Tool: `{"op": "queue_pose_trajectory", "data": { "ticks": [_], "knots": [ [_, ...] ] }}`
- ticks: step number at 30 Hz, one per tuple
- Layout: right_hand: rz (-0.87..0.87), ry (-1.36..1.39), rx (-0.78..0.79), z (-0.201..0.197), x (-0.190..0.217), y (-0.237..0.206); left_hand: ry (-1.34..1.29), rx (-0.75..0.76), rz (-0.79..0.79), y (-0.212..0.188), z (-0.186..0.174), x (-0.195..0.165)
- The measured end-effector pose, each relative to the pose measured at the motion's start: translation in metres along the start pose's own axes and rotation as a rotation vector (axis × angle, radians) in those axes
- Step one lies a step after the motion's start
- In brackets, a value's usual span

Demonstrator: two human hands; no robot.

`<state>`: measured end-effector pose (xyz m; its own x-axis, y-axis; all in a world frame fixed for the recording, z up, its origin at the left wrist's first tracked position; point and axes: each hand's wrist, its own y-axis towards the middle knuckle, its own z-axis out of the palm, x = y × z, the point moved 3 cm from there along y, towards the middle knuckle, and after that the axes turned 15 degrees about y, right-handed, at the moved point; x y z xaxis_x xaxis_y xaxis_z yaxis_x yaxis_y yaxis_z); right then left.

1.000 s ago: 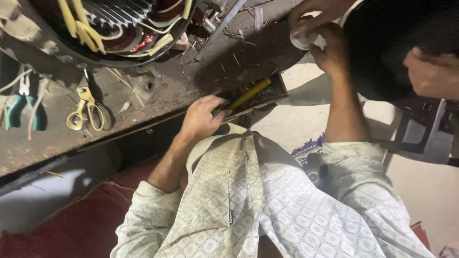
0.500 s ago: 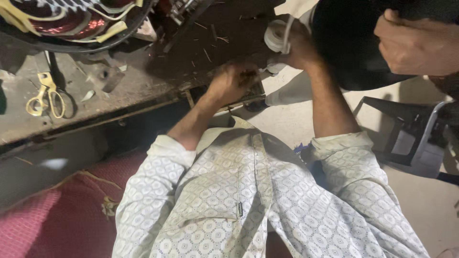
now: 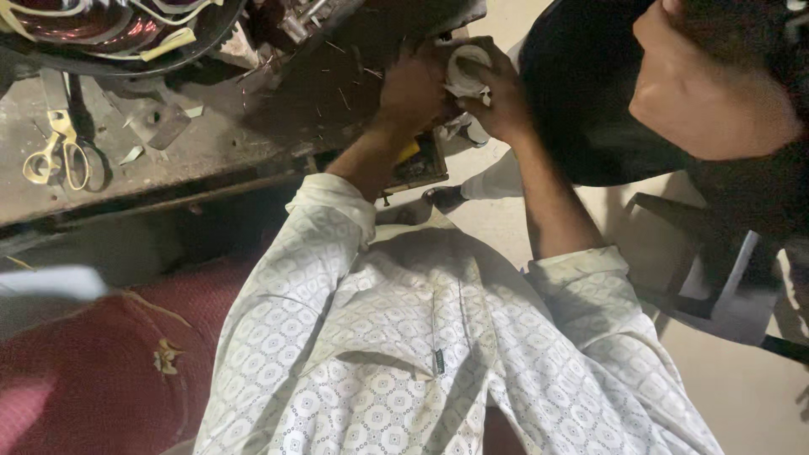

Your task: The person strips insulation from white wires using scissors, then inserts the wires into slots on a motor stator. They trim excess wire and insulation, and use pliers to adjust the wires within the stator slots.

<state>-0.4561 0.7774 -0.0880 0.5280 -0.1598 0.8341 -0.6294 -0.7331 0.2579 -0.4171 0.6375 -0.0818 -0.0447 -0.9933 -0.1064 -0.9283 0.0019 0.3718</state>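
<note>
Both of the person's hands meet at the far edge of the tabletop (image 3: pixel 211 160). The right hand (image 3: pixel 497 97) has its grip closed around a roll of white tape (image 3: pixel 466 67), held up just off the edge, while the left hand (image 3: pixel 413 88) presses in against the roll from the other side — whether its fingers pinch a loose end of the tape cannot be told, since the hands cover each other.

The roll hangs over the gap between the tabletop and the floor, so a slack grip would likely let it drop and roll away. Small scraps and bits of wire lie scattered on the tabletop right beside the left hand; a sticky end brushed across them could pick up grit. A second person's hand (image 3: pixel 716 93) is close on the right — a bump from that side might jog the roll. The scissors (image 3: pixel 55 156) lie well apart, near the wound coil (image 3: pixel 101 25).
</note>
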Motion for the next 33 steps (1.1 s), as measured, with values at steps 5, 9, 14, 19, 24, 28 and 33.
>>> {"op": "queue_pose_trajectory", "data": {
  "ticks": [5, 9, 14, 19, 24, 28, 33],
  "knots": [
    [0.15, -0.011, 0.064, -0.01, -0.005, -0.005, 0.006, -0.036, 0.076, -0.014, 0.002, 0.0],
    [0.195, 0.067, 0.183, -0.019, -0.014, -0.004, -0.075, 0.425, 0.06, -0.043, 0.008, -0.012],
    [0.106, 0.014, 0.227, -0.026, -0.029, -0.005, -0.563, 0.53, 0.195, -0.116, -0.018, -0.039],
    [0.073, 0.005, 0.094, -0.021, -0.053, -0.018, -0.852, 0.349, 0.14, -0.171, -0.059, -0.021],
    [0.176, 0.269, -0.48, -0.018, -0.061, -0.058, -0.848, 0.237, 0.083, -0.216, -0.124, 0.0],
    [0.228, 0.732, -0.463, 0.013, 0.0, -0.114, -0.716, 0.161, 0.103, -0.223, -0.147, 0.01],
    [-0.051, 0.695, 0.227, 0.081, 0.122, -0.148, -0.51, 0.128, 0.201, -0.219, -0.139, 0.012]
  ]
}}
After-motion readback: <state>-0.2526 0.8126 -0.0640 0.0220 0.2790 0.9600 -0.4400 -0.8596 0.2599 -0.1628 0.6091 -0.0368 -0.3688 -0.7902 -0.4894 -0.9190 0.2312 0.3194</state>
